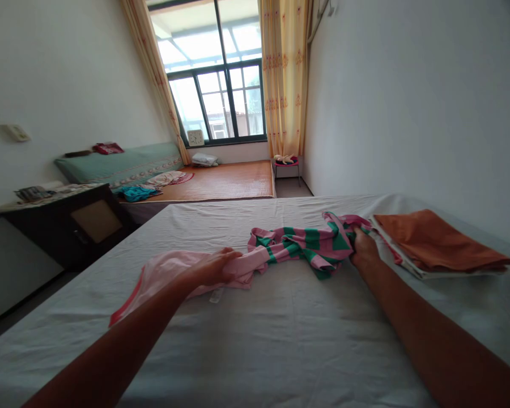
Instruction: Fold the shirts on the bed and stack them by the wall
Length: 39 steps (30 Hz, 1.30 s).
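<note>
So the left hand (215, 267) is closed on the plain pink end of the garment (280, 249), which lies crumpled on the bed (280, 340). Its long axis runs pretty much left to right between both hands. The right hand (363, 249) is clamped on the pink-and-green striped end, just beside the folded orange cloth (437, 241).

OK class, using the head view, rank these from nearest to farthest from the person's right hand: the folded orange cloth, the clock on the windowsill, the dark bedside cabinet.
Measured from the right hand:
1. Folded orange cloth, just to its right on the same bed.
2. Dark bedside cabinet, across the bed on the left.
3. Clock, on the far windowsill.
</note>
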{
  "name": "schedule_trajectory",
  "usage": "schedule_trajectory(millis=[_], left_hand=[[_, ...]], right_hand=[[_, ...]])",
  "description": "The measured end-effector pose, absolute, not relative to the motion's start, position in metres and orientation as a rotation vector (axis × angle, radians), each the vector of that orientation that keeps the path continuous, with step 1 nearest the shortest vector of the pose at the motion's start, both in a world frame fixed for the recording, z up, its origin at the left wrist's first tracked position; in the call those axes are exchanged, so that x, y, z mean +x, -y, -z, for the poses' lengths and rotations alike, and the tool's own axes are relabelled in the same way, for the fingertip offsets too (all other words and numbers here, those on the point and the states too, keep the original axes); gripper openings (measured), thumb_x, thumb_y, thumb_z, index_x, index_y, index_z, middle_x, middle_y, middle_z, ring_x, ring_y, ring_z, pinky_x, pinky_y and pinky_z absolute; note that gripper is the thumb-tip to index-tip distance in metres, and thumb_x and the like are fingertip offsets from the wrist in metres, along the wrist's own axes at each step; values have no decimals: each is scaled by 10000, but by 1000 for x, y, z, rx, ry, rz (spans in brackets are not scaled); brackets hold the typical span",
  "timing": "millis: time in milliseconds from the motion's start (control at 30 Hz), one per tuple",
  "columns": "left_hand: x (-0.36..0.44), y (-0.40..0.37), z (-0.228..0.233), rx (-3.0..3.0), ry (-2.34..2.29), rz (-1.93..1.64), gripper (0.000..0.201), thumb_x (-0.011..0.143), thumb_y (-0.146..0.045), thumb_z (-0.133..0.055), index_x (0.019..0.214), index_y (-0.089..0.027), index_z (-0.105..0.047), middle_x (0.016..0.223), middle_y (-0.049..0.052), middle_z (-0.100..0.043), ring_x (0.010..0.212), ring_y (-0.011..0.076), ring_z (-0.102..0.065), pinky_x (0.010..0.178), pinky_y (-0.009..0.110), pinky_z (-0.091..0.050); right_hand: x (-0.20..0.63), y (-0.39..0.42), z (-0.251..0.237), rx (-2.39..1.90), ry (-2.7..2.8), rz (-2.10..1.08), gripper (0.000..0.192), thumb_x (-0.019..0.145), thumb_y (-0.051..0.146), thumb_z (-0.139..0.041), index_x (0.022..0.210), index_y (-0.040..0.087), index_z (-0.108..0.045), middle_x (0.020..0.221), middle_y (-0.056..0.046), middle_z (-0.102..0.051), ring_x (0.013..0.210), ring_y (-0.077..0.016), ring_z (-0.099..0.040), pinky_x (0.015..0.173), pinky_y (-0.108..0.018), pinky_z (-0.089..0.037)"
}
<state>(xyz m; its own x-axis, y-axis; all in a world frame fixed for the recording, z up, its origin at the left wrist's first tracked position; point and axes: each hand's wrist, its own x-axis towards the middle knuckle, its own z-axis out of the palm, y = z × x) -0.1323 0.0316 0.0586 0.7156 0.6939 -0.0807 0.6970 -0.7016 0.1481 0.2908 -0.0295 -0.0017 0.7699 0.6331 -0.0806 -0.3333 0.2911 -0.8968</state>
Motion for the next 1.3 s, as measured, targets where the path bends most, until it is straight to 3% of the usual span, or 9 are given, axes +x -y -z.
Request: schedule_trajectory(millis=[167,433,500,600,700,800,900,1100,1300], left_hand=[[-212,-75,-83,2692,-1606,-38,342,726,-176,-505,999,-244,-700,966,33,-697,867,218,-648,769,269,-466],[-259,-96,-111,2492,-2343,109,370,732,-158,-543,1089,-120,-634,1195,210,-593,1090,367,-551,826,459,-466],[-214,-84,-105,2759,-2137,-215,476,768,-162,-521,1243,-161,-548,1360,173,-480,1214,349,-458,921,485,-423],[-130,-61,-84,2910,-1384,-385,393,857,-205,-448,1229,-250,-567,1324,55,-530,1199,211,-482,1009,353,-388],[-56,-37,-57,2921,-891,-469,358,847,-267,-532,1200,-300,-585,1328,22,-518,1219,222,-453,1005,363,-384],[-6,-18,-36,2919,-659,-520,527,768,-301,-662,1274,-289,-518,1351,56,-484,1239,260,-416,1002,409,-373],[27,-7,-28,2918,-580,-584,592,726,-324,-711,1279,-264,-508,1325,93,-480,1224,284,-404,987,440,-367],[51,-5,-28,2867,-576,-617,220,803,-235,-575,1005,-245,-661,1119,84,-585,1104,259,-475,941,404,-379],[12,-46,-66,1966,-858,-1145,97,837,-270,-495,914,-215,-512,645,-29,-526,594,122,-506,578,257,-415]], right_hand=[[280,34,-7,-1099,218,-671,131,725,305,-660,777,196,-608,586,20,-658,503,-156,-639,482,-263,-572],[271,33,-6,-1107,399,-742,204,628,291,-757,710,193,-598,486,28,-617,549,-196,-658,500,-278,-570],[268,35,-7,-1111,417,-786,207,604,266,-774,705,188,-611,493,25,-627,536,-194,-654,497,-277,-567],[265,40,-13,-1080,439,-839,227,603,282,-783,728,181,-623,539,15,-655,506,-183,-644,493,-285,-569],[263,45,-19,-1040,552,-888,281,621,361,-785,779,182,-635,622,-16,-690,545,-194,-659,486,-292,-565],[261,48,-23,-1024,656,-922,312,650,432,-765,797,190,-634,671,-32,-700,578,-198,-663,460,-282,-546],[256,50,-27,-986,693,-971,296,674,432,-753,801,196,-629,702,-15,-697,589,-173,-652,469,-262,-534],[249,50,-34,-918,783,-1015,279,681,395,-758,830,193,-635,766,-3,-698,661,-154,-652,571,-259,-550],[281,47,-29,-984,519,-740,239,626,326,-761,752,188,-612,581,30,-634,528,-150,-598,503,-265,-514]])
